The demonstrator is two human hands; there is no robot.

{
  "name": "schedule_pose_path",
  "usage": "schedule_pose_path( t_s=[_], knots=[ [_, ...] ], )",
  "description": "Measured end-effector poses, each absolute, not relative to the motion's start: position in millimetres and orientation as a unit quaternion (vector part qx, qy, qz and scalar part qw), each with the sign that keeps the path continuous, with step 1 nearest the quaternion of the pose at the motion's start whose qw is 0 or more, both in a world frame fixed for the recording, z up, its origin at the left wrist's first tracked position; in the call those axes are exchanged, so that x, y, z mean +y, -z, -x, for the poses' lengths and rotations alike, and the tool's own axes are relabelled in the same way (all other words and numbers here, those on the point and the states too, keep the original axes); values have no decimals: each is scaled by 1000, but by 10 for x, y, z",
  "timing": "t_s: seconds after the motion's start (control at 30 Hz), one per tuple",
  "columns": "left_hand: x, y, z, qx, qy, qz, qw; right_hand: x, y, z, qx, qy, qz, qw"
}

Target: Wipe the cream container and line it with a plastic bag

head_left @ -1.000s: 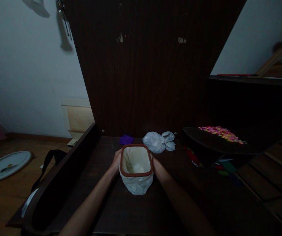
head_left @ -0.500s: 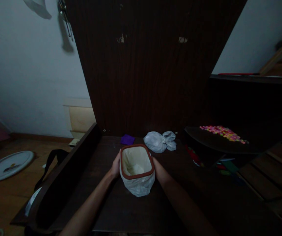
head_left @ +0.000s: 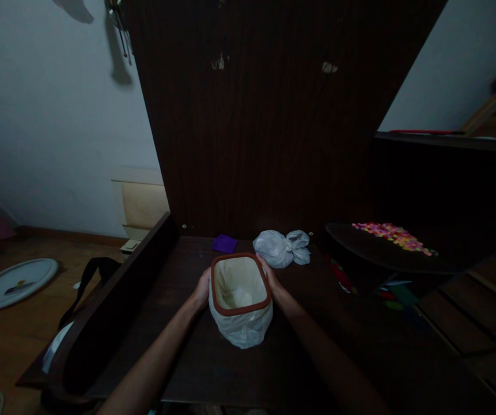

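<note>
Between my hands is a small trash bin [head_left: 241, 311] with a brown rounded-square rim, lined with a white plastic bag [head_left: 243, 333] that hangs over its outside. My left hand [head_left: 203, 290] is pressed against the bin's left side, its fingers partly hidden behind it. On the opposite side my right hand [head_left: 269, 279] grips near the rim. Just behind the bin lie a folded purple piece [head_left: 224, 244] and a knotted white plastic bag [head_left: 276, 249] with something inside.
A dark wooden desk [head_left: 204, 374] has a raised side panel [head_left: 118, 305] at left and a tall back panel [head_left: 252, 127]. At right, a curved shelf [head_left: 343, 236] bears a strip of colourful small pieces [head_left: 392, 235]. A white round lid-like object [head_left: 18, 282] lies on the floor.
My right hand has shifted up and forward along the bin's side toward the rim. The bin stays nearly in place, and the view has tilted slightly.
</note>
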State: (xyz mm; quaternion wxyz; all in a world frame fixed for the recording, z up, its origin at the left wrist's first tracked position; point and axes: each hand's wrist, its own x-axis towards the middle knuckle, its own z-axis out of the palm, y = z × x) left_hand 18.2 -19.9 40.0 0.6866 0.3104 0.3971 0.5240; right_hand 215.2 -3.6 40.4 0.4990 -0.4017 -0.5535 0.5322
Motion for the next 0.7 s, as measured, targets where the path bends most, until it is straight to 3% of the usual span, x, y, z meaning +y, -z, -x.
schedule_pose_path(
  t_s=[0.2,0.33,0.53,0.7],
  knots=[
    [-237,-378,-183,369,-518,-297,712,-394,-500,-2358,-549,-578,324,509],
    [-285,-365,-63,271,-499,-314,761,-559,-429,-2560,-654,-546,254,459],
    [-344,-319,33,198,-462,-342,794,-736,-498,-2678,-740,-460,373,317],
    [-355,-326,-11,200,-450,-336,803,-759,-695,-2655,-792,-397,347,309]
  ],
)
